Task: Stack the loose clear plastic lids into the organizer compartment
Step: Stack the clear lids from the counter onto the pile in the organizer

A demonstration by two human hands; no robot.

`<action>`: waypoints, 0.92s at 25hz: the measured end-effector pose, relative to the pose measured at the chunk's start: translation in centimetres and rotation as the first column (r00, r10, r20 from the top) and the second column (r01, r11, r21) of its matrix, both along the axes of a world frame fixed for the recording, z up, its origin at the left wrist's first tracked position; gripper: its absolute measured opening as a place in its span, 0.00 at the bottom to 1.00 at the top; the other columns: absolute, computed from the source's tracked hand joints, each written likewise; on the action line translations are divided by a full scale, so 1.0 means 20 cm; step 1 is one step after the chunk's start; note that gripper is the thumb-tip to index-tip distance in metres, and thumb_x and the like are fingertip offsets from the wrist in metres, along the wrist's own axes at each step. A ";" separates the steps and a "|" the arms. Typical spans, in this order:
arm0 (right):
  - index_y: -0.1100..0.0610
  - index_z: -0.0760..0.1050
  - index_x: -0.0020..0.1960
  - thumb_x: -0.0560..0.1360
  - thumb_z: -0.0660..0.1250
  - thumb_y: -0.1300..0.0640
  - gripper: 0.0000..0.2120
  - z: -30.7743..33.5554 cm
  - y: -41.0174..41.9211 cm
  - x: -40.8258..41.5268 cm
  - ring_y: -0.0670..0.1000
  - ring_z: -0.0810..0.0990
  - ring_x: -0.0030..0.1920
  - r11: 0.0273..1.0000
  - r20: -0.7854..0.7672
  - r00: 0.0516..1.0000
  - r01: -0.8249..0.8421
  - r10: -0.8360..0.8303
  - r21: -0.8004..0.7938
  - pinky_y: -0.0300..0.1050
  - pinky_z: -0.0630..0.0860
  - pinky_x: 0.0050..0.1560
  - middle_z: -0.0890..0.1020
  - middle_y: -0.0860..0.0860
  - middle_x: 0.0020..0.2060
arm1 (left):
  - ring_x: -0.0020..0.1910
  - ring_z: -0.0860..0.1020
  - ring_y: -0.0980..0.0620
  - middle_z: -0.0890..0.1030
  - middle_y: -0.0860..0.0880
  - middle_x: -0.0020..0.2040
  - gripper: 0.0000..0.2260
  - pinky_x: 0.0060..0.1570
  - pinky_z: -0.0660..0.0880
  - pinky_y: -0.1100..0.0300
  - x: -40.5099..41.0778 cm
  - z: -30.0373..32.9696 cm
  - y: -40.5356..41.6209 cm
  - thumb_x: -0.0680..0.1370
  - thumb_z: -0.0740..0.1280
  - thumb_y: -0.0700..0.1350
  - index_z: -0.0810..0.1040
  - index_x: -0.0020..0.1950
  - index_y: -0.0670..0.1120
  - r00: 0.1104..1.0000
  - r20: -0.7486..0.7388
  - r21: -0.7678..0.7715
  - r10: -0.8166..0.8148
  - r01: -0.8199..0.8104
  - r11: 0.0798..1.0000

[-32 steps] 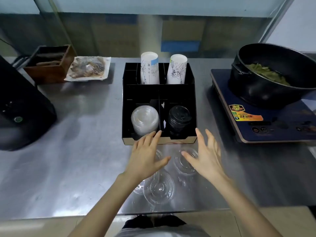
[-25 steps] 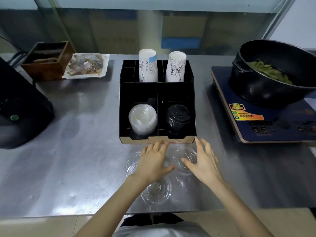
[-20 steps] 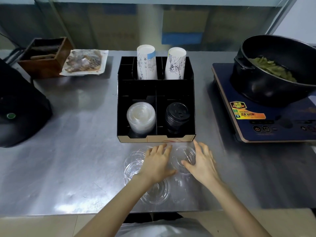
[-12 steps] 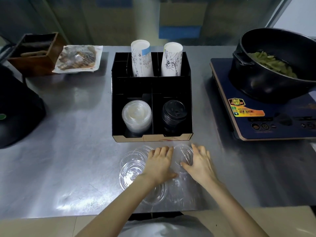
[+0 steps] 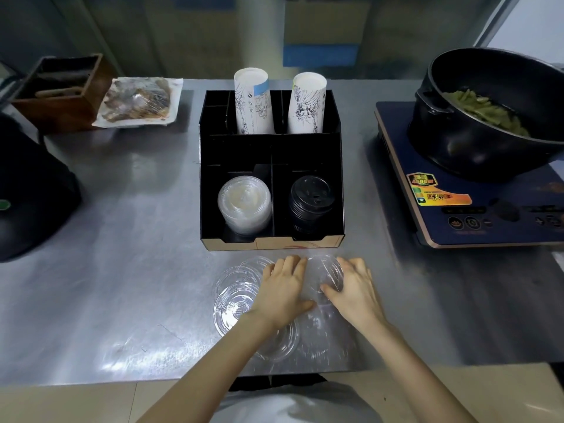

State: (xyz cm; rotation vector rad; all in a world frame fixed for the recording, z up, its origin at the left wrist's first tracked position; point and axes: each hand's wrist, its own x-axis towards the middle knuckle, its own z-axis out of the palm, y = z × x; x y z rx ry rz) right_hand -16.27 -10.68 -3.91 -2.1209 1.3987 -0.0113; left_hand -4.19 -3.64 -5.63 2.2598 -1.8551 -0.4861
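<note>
Several loose clear plastic lids lie on the steel counter in front of the black organizer: one between my hands, two overlapping at the left, one near my left wrist. My left hand rests flat, palm down, on the lids with its fingers spread slightly. My right hand curls around the right rim of the middle lid, thumb on its near edge. A stack of clear lids stands in the organizer's front-left compartment.
Black lids fill the front-right compartment, and two paper cup stacks stand at the organizer's back. An induction cooker with a black pot is on the right. A black appliance, a wooden box and a wrapped tray are on the left.
Both hands have come down from above the counter onto the loose lids. My right hand has closed around the middle lid's rim, and the view has tilted downward.
</note>
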 end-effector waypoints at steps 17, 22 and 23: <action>0.56 0.69 0.63 0.73 0.65 0.57 0.19 0.19 0.08 0.22 0.50 0.70 0.60 0.978 0.325 0.928 -0.141 0.185 -0.153 0.33 0.61 0.59 0.70 0.52 0.59 | 0.57 0.73 0.42 0.74 0.41 0.61 0.28 0.52 0.63 0.51 0.31 0.17 0.23 0.68 0.65 0.60 0.73 0.62 0.44 0.976 -0.194 -0.320 0.103 -0.162 0.934; 0.55 0.69 0.64 0.73 0.65 0.55 0.19 0.24 0.05 0.34 0.49 0.64 0.65 0.956 0.319 0.905 -0.238 0.283 -0.174 0.38 0.64 0.64 0.67 0.51 0.65 | 0.62 0.68 0.41 0.71 0.41 0.65 0.26 0.57 0.60 0.50 0.42 0.22 0.22 0.69 0.70 0.56 0.72 0.63 0.45 0.966 -0.201 -0.346 0.161 -0.224 0.911; 0.54 0.69 0.64 0.73 0.65 0.54 0.20 0.25 0.04 0.36 0.48 0.63 0.66 0.952 0.313 0.902 -0.258 0.298 -0.164 0.41 0.64 0.66 0.66 0.51 0.67 | 0.62 0.68 0.42 0.71 0.40 0.65 0.27 0.57 0.59 0.51 0.45 0.22 0.21 0.69 0.67 0.59 0.72 0.63 0.46 0.966 -0.197 -0.347 0.170 -0.230 0.909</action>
